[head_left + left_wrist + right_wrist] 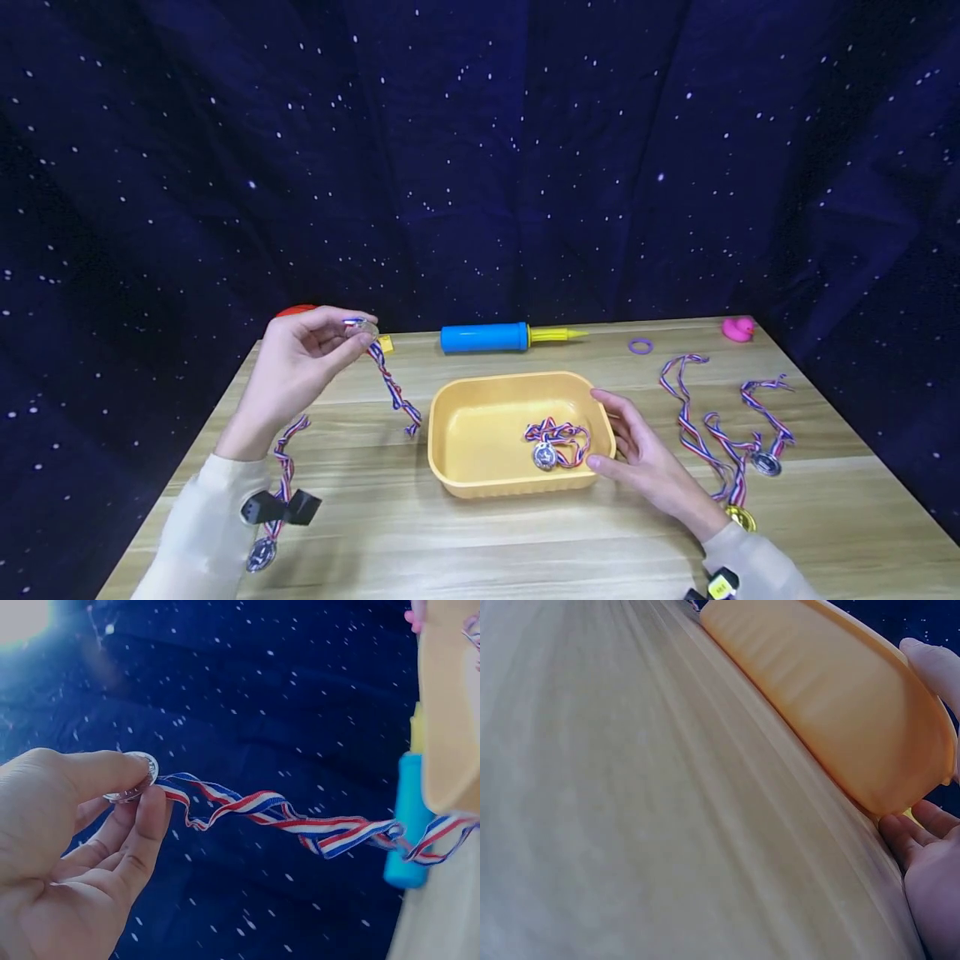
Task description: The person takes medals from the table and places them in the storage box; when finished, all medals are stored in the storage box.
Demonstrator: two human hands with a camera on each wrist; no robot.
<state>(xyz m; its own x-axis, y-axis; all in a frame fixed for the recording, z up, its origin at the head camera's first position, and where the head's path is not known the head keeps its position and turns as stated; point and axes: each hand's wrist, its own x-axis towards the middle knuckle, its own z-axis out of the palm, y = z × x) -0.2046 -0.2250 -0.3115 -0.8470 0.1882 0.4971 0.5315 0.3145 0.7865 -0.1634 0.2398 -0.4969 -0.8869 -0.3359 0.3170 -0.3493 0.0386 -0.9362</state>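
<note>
My left hand (303, 358) pinches a silver medal (365, 331) between thumb and fingers, raised left of the yellow plastic basin (472, 433). Its red, white and blue ribbon (262, 814) dangles in twists toward the basin's left side. With the thumb at the rim and fingers along the outer wall, my right hand (648, 462) holds the basin's right end. In the right wrist view, the fingertips (900, 832) touch low on the basin's wall. Inside the basin, toward the right, lies another silver medal (545, 455) with a bunched ribbon.
A silver medal (262, 554) lies beneath my left forearm. Right of the basin lie a gold medal (741, 517) and a silver medal (766, 463), with ribbons. Along the back are a blue hand pump (483, 337), purple ring (641, 346), pink duck (738, 329) and partly hidden red object (296, 309).
</note>
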